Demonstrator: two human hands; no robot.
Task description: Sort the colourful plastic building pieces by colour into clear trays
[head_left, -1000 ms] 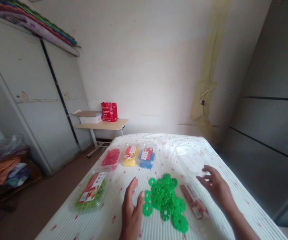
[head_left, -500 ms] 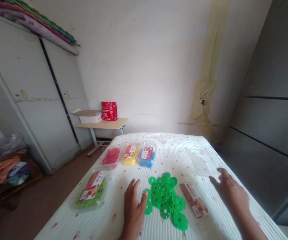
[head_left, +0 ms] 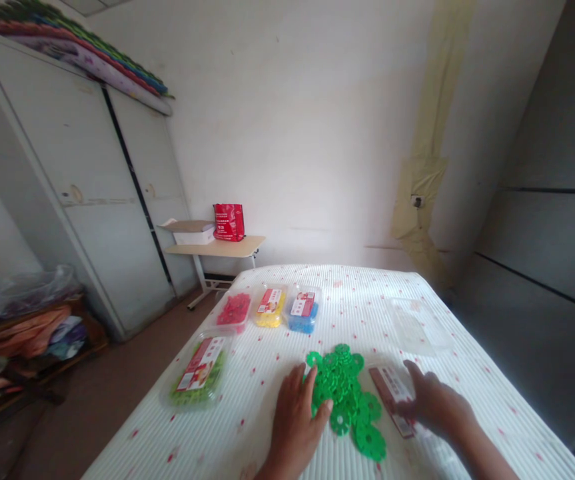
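Note:
A heap of green plastic discs [head_left: 344,393] lies on the white spotted table [head_left: 357,307]. My left hand [head_left: 294,420] rests flat against the heap's left side, fingers apart and touching the discs. My right hand [head_left: 430,403] lies over a red and white paper label [head_left: 392,390] just right of the heap, fingers curled down on it. An empty clear plastic box [head_left: 417,327] sits behind the right hand.
Small boxes of red pieces [head_left: 234,310], yellow pieces [head_left: 270,307] and blue pieces [head_left: 303,310] stand in a row at mid table. A larger box of light-green pieces [head_left: 200,372] sits at the left. A side table [head_left: 217,250] stands by the wall.
My left hand slid right onto the green heap. My right hand left the clear box, came back and down onto the paper label. The view shifted slightly.

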